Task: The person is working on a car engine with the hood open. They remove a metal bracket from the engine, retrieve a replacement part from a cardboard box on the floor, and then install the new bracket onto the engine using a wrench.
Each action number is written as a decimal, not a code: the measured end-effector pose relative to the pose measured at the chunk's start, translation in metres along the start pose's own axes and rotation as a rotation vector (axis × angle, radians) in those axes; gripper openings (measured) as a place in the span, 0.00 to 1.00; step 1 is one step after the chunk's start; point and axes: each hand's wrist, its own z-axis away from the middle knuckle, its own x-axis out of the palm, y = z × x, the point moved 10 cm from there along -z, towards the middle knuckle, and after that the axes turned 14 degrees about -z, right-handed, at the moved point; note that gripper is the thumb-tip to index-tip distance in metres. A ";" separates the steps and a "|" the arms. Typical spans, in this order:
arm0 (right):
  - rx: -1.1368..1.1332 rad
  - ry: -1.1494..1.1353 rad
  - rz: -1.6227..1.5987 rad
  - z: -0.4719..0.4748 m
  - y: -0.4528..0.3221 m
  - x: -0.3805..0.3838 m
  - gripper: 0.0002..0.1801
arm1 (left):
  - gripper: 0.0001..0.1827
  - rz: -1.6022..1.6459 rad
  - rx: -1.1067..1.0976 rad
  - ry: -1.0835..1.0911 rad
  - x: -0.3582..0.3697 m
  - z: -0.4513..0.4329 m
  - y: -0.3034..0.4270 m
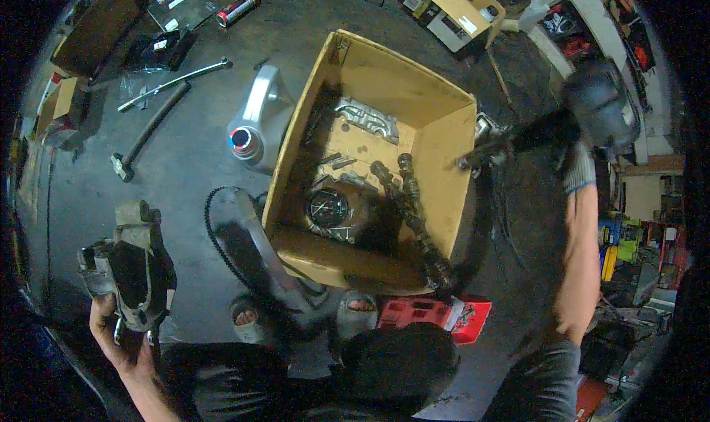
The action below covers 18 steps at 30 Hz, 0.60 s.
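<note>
At the lower left, my left hand (102, 316) grips a grimy cast metal bracket (145, 289) with a dark opening; bolt-like metal pieces poke out at its lower end. My right hand (596, 106), in a glove with a grey knit cuff, is badly blurred at the right. It seems to hold a dark elongated object (532, 133) whose tip reaches the right wall of a cardboard box (444, 128). Two camshafts (413, 194) lean inside this box. A silvery metal casting (366, 119), a round dark part (327, 207) and several bolts also lie in it.
A grey oil jug (258, 117) stands left of the box. On the floor are a hammer (147, 131), a ratchet-type wrench (175, 83), a spray can (238, 9) and a toothed belt (213, 239). A red tool case (416, 311) sits near my feet. Shelving (582, 17) borders the right.
</note>
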 end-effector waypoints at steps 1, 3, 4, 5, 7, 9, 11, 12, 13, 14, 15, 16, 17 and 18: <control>-0.015 0.061 -0.100 0.001 0.005 -0.024 0.18 | 0.19 -0.046 0.022 -0.017 0.005 0.000 0.004; 0.069 -0.005 -0.146 0.008 0.032 -0.046 0.18 | 0.18 -0.052 0.002 -0.032 0.016 0.002 0.007; 0.044 -0.056 -0.182 0.014 0.039 -0.052 0.20 | 0.18 -0.050 -0.031 -0.031 0.021 0.005 0.007; 0.015 -0.096 -0.216 0.021 0.040 -0.058 0.22 | 0.17 -0.047 -0.065 -0.029 0.026 0.009 0.006; 0.216 0.039 -0.379 0.038 0.055 -0.090 0.21 | 0.17 -0.121 -0.043 -0.040 0.035 0.019 0.007; 0.299 0.117 -0.388 0.054 0.059 -0.115 0.21 | 0.21 -0.302 0.170 -0.059 0.043 0.031 0.018; 0.260 0.133 -0.248 0.063 0.052 -0.139 0.21 | 0.26 -0.302 0.216 -0.044 0.040 0.033 0.019; 0.318 0.106 -0.152 0.066 0.056 -0.145 0.22 | 0.28 -0.186 0.105 -0.017 0.031 0.024 0.012; 0.348 0.128 -0.052 0.069 0.063 -0.158 0.22 | 0.29 -0.205 0.150 -0.029 0.029 0.023 0.014; 0.374 0.166 0.088 0.071 0.074 -0.171 0.22 | 0.31 -0.365 0.291 -0.055 0.031 0.024 0.025; 0.373 0.244 0.372 0.073 0.080 -0.191 0.21 | 0.31 -0.659 0.586 -0.120 0.044 0.039 0.041; 0.471 0.232 0.566 0.075 0.101 -0.201 0.21 | 0.32 -0.838 0.757 -0.169 0.053 0.050 0.043; 0.553 0.194 0.850 0.075 0.120 -0.212 0.21 | 0.34 -0.918 0.796 -0.151 0.051 0.053 0.040; 0.273 -0.206 1.500 0.068 0.140 -0.186 0.20 | 0.37 -0.890 0.712 -0.116 0.042 0.043 0.035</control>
